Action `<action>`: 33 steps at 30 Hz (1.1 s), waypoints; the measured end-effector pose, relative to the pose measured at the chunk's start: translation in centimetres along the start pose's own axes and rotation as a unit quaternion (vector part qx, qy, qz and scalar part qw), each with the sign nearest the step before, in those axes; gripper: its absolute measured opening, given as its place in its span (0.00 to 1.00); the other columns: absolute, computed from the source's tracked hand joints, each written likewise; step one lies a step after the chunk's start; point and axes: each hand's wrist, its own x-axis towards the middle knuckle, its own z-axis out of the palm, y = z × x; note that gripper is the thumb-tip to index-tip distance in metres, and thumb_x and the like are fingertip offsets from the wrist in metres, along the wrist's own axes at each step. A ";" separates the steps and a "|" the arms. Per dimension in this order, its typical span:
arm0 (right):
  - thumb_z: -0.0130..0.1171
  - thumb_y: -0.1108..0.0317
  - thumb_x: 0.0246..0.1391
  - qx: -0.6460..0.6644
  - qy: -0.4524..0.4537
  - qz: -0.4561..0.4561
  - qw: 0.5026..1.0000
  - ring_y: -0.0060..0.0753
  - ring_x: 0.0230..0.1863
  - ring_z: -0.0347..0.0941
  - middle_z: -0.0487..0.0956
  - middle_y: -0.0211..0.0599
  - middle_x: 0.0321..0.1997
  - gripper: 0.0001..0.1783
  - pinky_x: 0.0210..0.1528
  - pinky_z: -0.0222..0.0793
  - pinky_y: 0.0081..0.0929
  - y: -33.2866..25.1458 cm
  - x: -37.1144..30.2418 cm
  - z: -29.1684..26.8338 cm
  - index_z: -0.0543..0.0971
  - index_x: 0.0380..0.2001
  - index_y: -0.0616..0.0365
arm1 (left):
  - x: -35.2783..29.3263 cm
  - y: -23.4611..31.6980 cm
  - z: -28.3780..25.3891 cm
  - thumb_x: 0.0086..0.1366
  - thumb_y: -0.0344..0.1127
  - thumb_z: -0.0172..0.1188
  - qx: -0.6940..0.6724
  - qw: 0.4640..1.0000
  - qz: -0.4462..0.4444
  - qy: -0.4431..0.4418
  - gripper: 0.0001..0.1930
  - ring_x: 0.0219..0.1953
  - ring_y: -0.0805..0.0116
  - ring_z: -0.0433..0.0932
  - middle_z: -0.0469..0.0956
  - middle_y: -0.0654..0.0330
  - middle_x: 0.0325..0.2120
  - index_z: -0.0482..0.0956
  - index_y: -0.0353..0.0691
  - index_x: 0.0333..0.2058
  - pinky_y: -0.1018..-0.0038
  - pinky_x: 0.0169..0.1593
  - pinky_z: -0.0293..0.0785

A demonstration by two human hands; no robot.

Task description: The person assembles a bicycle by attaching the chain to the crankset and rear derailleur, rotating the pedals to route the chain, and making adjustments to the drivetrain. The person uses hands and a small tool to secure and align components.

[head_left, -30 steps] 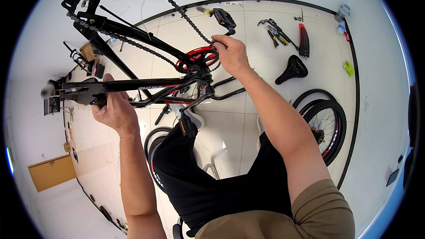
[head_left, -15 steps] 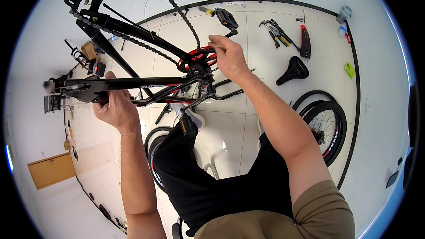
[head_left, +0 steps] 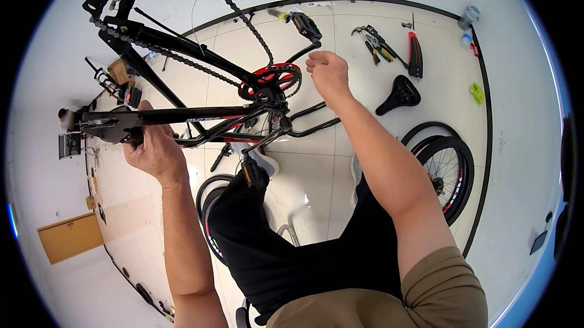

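A black bicycle frame (head_left: 201, 114) with red markings hangs in front of me. My left hand (head_left: 157, 148) is closed around its tube at the left end, beside a flat dark bracket. Toward the middle sits the red and black chainring (head_left: 294, 77), with the chain (head_left: 236, 12) running off it to the upper left. Just right of the chainring, apart from it, is my right hand (head_left: 330, 77); its fingers are curled in and nothing shows in them. One pedal (head_left: 304, 27) points away on its crank; the other pedal (head_left: 252, 171) hangs near my knee.
On the tiled floor to the right lie a saddle (head_left: 398, 96), a hammer and pliers (head_left: 376, 45), a red and black mudguard (head_left: 415, 54) and wheels (head_left: 447, 176). Another wheel (head_left: 210, 218) is by my left leg. Boxes and parts (head_left: 118, 75) stand along the left wall.
My right hand has come off the chainring and moved right, its fingers curling in. My left hand keeps its hold, and the frame appears slightly farther left in view.
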 end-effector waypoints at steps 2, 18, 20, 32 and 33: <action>0.44 0.79 0.54 -0.001 0.013 0.056 0.998 0.34 0.46 0.78 0.82 0.47 0.44 0.18 0.46 0.74 0.27 1.4 0.9 -0.3 0.79 0.45 0.69 | 0.0 0.1 0.1 0.68 0.26 0.56 0.000 1.000 0.004 -0.005 0.08 0.15 0.83 0.65 0.72 0.64 0.16 0.80 0.25 0.37 0.85 0.18 0.58; 0.49 0.78 0.51 -0.061 -0.042 0.077 0.994 0.40 0.44 0.78 0.82 0.46 0.42 0.17 0.48 0.71 0.31 7.3 1.6 2.0 0.81 0.43 0.65 | 0.0 0.4 0.0 0.68 0.26 0.56 0.017 1.000 0.002 -0.008 0.09 0.15 0.82 0.64 0.72 0.63 0.15 0.81 0.24 0.37 0.83 0.18 0.57; 0.46 0.78 0.55 -0.052 -0.053 0.085 0.994 0.31 0.41 0.76 0.81 0.41 0.41 0.17 0.44 0.71 0.26 7.7 1.4 2.2 0.79 0.46 0.67 | 0.0 0.2 0.0 0.68 0.26 0.56 0.016 1.000 0.000 -0.004 0.09 0.15 0.81 0.64 0.72 0.63 0.16 0.81 0.24 0.37 0.83 0.18 0.57; 0.50 0.77 0.51 0.069 -0.028 0.200 0.977 0.32 0.36 0.72 0.79 0.39 0.34 0.13 0.37 0.69 0.32 8.0 1.3 3.1 0.81 0.37 0.62 | 0.1 0.3 0.2 0.68 0.26 0.56 -0.004 1.000 0.003 -0.006 0.09 0.15 0.82 0.64 0.72 0.64 0.16 0.81 0.23 0.37 0.83 0.18 0.57; 0.49 0.77 0.52 0.085 -0.031 0.212 0.973 0.30 0.35 0.71 0.78 0.37 0.34 0.12 0.35 0.68 0.30 7.9 1.2 3.2 0.80 0.37 0.62 | 0.1 0.3 0.2 0.68 0.26 0.56 -0.005 1.000 0.002 -0.008 0.09 0.15 0.82 0.64 0.72 0.63 0.16 0.81 0.24 0.37 0.83 0.18 0.57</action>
